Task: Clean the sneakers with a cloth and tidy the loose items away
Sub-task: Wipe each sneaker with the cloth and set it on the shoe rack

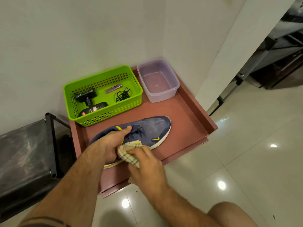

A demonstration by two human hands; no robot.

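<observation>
Standing at far left, a dark rack [26, 154] with a black frame sits beside a low reddish-brown desk [188, 115] with a raised rim, set against a pale wall above a glossy tiled floor [246, 161]. On the desk's back left corner a green basket [82, 89] holds a black brush [85, 95], a black tube [93, 109], a small purple item [113, 88] and a tangle of black cord [122, 95]; just right of it stands a clear plastic tub [158, 79]. Nearer the front, a navy sneaker [147, 128] with yellow marks and a white sole lies across the desk, toe pointing right. The left hand [113, 141] grips the sneaker at its opening, thumb curled over the tongue beside the laces. The right hand [146, 163], blurred, has its fingers closed around a checked beige cloth [131, 149] that it presses against the sneaker's near side. A bare knee [229, 215] shows at lower right.
</observation>
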